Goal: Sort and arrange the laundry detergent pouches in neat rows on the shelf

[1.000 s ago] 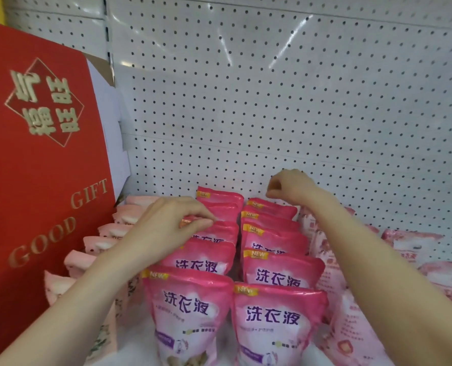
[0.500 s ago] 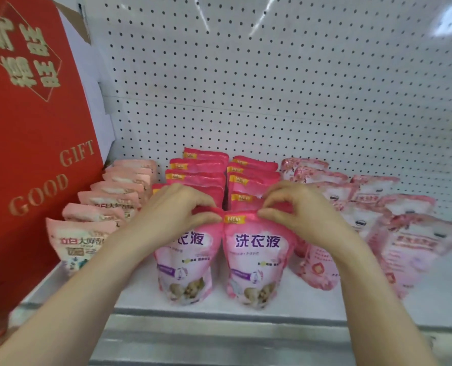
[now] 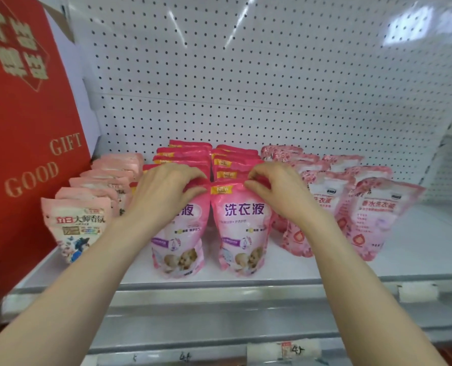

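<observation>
Two rows of bright pink detergent pouches stand upright in the middle of the white shelf [image 3: 417, 249]. My left hand [image 3: 164, 191] pinches the top edge of the left front pouch [image 3: 178, 249]. My right hand [image 3: 275, 191] pinches the top edge of the right front pouch [image 3: 242, 233]. More pink pouches [image 3: 188, 154] line up behind them towards the pegboard. A row of pale pink pouches [image 3: 75, 228] stands on the left. Lighter floral pink pouches [image 3: 372, 217] stand in looser rows on the right, some leaning.
A large red gift box [image 3: 26, 128] with gold lettering stands against the shelf's left end. White pegboard [image 3: 272, 75] forms the back wall. The shelf's metal front rail [image 3: 246, 299] carries price tags. Bare shelf surface lies at the right.
Both hands drew back from the rear pouches to the tops of the two front pouches. The view pulled back and down, showing the shelf edge.
</observation>
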Action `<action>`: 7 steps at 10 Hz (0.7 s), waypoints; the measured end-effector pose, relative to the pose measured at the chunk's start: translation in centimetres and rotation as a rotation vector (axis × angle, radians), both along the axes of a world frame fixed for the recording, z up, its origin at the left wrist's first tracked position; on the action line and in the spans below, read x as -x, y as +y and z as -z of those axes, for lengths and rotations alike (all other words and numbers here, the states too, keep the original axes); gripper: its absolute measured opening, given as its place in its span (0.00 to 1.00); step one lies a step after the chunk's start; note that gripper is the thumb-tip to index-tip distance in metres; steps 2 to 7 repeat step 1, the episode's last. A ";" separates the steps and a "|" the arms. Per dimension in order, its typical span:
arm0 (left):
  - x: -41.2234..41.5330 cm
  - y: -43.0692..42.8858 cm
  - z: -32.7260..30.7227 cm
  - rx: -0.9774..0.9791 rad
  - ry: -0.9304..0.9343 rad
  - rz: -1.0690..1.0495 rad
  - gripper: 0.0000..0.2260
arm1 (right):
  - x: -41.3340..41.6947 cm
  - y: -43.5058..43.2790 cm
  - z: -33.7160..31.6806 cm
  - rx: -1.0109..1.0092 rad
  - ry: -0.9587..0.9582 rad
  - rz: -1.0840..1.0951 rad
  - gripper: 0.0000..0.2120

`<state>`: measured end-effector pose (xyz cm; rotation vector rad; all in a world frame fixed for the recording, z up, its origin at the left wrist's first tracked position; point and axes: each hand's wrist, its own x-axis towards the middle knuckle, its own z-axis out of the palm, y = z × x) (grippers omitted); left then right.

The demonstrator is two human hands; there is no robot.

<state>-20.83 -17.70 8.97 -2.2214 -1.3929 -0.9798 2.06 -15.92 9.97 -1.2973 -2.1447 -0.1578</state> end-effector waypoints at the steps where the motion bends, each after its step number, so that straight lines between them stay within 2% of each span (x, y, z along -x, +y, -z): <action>1: 0.9 -0.4 0.7 -0.056 -0.011 -0.031 0.14 | -1.3 -1.4 -0.9 -0.010 0.002 0.031 0.06; 7: 0.9 -0.4 0.7 -0.056 -0.011 -0.031 0.14 | -1.3 -1.4 -0.9 -0.010 0.002 0.031 0.06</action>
